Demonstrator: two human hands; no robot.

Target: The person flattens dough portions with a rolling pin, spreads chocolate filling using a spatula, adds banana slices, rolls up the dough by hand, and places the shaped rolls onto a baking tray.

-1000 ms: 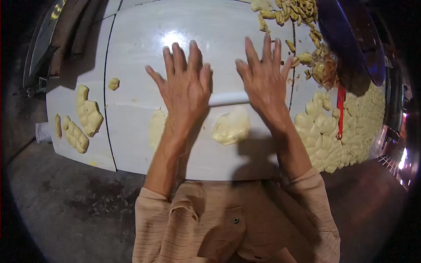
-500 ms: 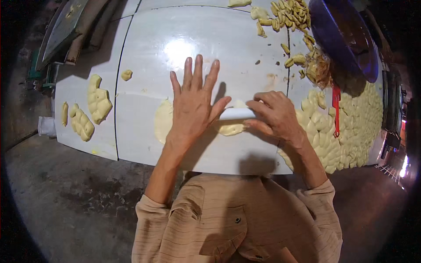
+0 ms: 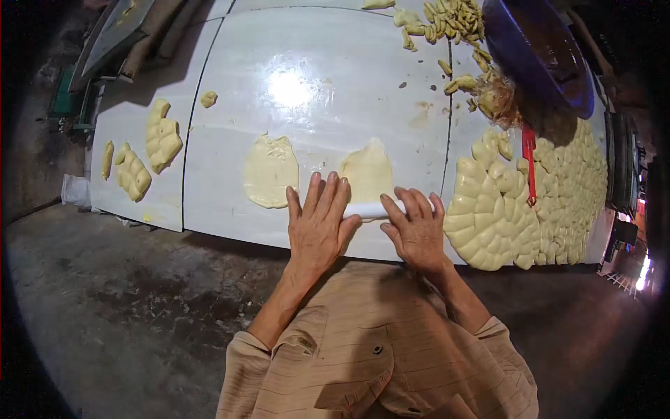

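- Left hand (image 3: 317, 227): laid over the left end of the white rolling pin (image 3: 373, 210), fingers stretched forward rather than curled around it, thumb along the near side.
- Right hand (image 3: 417, 227): fingers bent over the pin's other end, thumb on the near side; I can't tell whether they close on it.
- Between the two hands the pin's middle shows bare, lying along the near end of a flattened dough sheet (image 3: 367, 171), which spreads away beyond the grip.
- Left of that sheet lies an oval dough sheet (image 3: 272, 171), its lower right edge by the left little finger.
- Right of the hands, a broad spread of dough pieces (image 3: 492, 209) covers that side of the white tabletop (image 3: 314, 42), a red tool (image 3: 529, 167) resting on it.
- Farther out: a purple basin (image 3: 537, 56) at upper right, a clear plastic bag (image 3: 495, 98) beside it, and dough clusters (image 3: 162, 136) at far left.
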